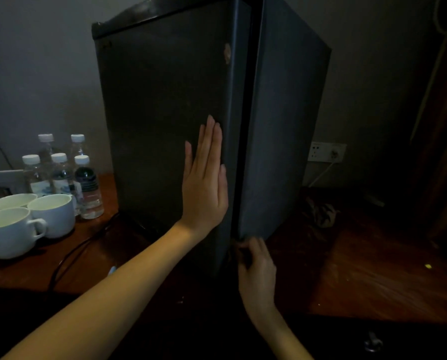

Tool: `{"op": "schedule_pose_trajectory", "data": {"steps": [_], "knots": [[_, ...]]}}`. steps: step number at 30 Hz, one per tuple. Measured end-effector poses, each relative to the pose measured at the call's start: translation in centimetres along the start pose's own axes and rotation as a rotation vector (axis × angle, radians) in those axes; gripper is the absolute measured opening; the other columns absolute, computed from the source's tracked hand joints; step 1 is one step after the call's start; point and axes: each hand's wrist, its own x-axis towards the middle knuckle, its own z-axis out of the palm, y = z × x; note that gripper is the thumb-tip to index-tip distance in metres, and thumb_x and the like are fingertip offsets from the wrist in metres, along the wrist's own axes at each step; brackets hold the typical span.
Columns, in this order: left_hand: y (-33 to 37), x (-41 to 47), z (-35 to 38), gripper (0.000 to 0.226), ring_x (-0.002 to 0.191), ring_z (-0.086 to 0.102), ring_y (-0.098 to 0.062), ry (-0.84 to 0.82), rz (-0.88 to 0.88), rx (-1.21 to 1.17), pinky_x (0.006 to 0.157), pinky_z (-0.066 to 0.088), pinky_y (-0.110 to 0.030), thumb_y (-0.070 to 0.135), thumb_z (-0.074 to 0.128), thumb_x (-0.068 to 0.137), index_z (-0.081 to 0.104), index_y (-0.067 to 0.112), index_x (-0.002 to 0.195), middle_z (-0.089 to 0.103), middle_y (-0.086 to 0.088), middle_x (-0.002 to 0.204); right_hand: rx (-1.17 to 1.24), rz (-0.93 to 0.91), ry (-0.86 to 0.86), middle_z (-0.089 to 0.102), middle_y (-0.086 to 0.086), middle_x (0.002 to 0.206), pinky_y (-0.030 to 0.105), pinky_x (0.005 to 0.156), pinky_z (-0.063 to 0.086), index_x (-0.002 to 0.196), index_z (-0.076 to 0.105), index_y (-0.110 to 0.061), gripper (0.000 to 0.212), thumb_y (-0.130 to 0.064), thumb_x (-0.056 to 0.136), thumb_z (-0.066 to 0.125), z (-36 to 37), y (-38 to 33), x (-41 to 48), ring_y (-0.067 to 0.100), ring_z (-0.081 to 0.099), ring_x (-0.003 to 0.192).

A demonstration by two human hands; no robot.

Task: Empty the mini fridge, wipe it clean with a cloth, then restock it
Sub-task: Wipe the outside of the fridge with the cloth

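Mini fridge (165, 113): upright on wooden table (373, 268), centre.
Left hand (204, 183): fingers straight, pressed flat on its left panel.
Right hand (256, 266): fingers curled, gripping fridge's lower near corner.
Bottles (61, 175), cups (50, 214): left of fridge.

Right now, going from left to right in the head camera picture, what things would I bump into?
Three white ceramic cups → clear plastic water bottles with white caps → left hand flat on the dark grey mini fridge → right hand gripping its door edge → white wall socket.
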Motion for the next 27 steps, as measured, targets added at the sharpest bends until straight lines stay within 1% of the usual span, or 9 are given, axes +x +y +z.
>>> {"op": "schedule_pose_trajectory", "data": {"steps": [4, 7, 9, 12, 15, 18, 21, 25, 27], "knots": [[0.0, -0.1, 0.1, 0.053, 0.149, 0.01, -0.02, 0.008, 0.014, 0.002, 0.121, 0.001, -0.038, 0.01, 0.029, 0.1, 0.012, -0.001, 0.149, 0.011, -0.011, 0.158, -0.07, 0.099, -0.084, 0.054, -0.01, 0.102, 0.011, 0.07, 0.041, 0.094, 0.059, -0.021, 0.024, 0.0, 0.084, 0.063, 0.7, 0.8, -1.6, 0.003, 0.057, 0.083], [-0.1, 0.0, 0.0, 0.053, 0.148, 0.009, -0.02, 0.008, 0.016, -0.008, 0.121, 0.001, -0.038, 0.009, 0.029, 0.1, 0.013, -0.002, 0.149, 0.014, -0.015, 0.158, -0.01, 0.066, -0.032, 0.053, -0.01, 0.097, 0.003, 0.069, 0.04, 0.09, 0.058, -0.02, 0.028, 0.007, 0.083, 0.064, 1.1, 0.7, -1.3, -0.005, 0.055, 0.083], [-0.2, 0.0, 0.0, 0.053, 0.148, 0.009, -0.02, 0.005, 0.011, -0.02, 0.121, 0.001, -0.039, 0.009, 0.029, 0.1, 0.013, -0.002, 0.149, 0.014, -0.016, 0.158, 0.046, -0.009, 0.031, 0.052, -0.008, 0.092, 0.001, 0.068, 0.038, 0.088, 0.058, -0.015, 0.03, 0.012, 0.079, 0.065, 0.9, 0.5, -0.6, -0.008, 0.053, 0.084], [-0.3, -0.1, 0.1, 0.053, 0.149, 0.009, -0.021, 0.001, 0.012, -0.021, 0.121, 0.002, -0.04, 0.011, 0.028, 0.1, 0.013, -0.001, 0.149, 0.013, -0.014, 0.158, 0.131, -0.104, 0.102, 0.051, -0.005, 0.091, 0.006, 0.067, 0.04, 0.088, 0.058, -0.011, 0.028, 0.016, 0.079, 0.062, 0.0, -0.8, 1.9, -0.003, 0.053, 0.084], [-0.4, -0.1, 0.2, 0.053, 0.149, 0.009, -0.021, -0.003, 0.019, -0.022, 0.121, 0.001, -0.039, 0.011, 0.028, 0.1, 0.011, 0.0, 0.149, 0.01, -0.009, 0.159, 0.178, -0.16, 0.177, 0.053, -0.003, 0.094, 0.014, 0.073, 0.046, 0.092, 0.059, -0.009, 0.025, 0.013, 0.081, 0.06, -1.6, -3.8, 5.7, 0.001, 0.054, 0.087], [-0.4, -0.1, 0.1, 0.054, 0.149, 0.007, -0.02, -0.007, 0.019, -0.033, 0.121, 0.0, -0.039, 0.011, 0.029, 0.1, 0.009, 0.002, 0.15, 0.006, -0.003, 0.158, 0.216, -0.226, 0.258, 0.057, 0.002, 0.097, 0.017, 0.076, 0.048, 0.095, 0.059, -0.011, 0.024, 0.009, 0.083, 0.059, -3.6, -7.6, 10.5, 0.005, 0.056, 0.087], [-0.3, -0.1, 0.0, 0.055, 0.149, 0.007, -0.02, -0.01, 0.021, -0.025, 0.121, 0.0, -0.039, 0.011, 0.029, 0.099, 0.009, 0.003, 0.15, 0.006, -0.005, 0.158, 0.261, -0.284, 0.378, 0.06, 0.004, 0.095, 0.021, 0.076, 0.049, 0.096, 0.06, -0.011, 0.016, 0.002, 0.087, 0.057, -5.6, -11.5, 15.9, 0.011, 0.059, 0.086], [-0.2, -0.1, -0.1, 0.055, 0.149, 0.008, -0.02, -0.018, 0.013, -0.01, 0.121, 0.001, -0.04, 0.012, 0.028, 0.1, 0.007, 0.004, 0.15, 0.007, -0.007, 0.158, 0.31, -0.432, 0.558, 0.063, 0.006, 0.095, 0.014, 0.077, 0.049, 0.096, 0.061, -0.008, 0.016, 0.001, 0.083, 0.059, -7.3, -15.8, 22.4, 0.007, 0.06, 0.085], [-0.2, -0.1, -0.1, 0.054, 0.149, 0.009, -0.021, -0.025, 0.012, -0.001, 0.121, 0.001, -0.04, 0.013, 0.027, 0.101, 0.007, 0.003, 0.149, 0.007, -0.008, 0.158, 0.343, -0.442, 0.637, 0.058, -0.006, 0.085, 0.007, 0.073, 0.045, 0.091, 0.057, -0.012, 0.018, 0.002, 0.079, 0.059, -8.3, -17.7, 24.6, 0.001, 0.055, 0.075]]}}
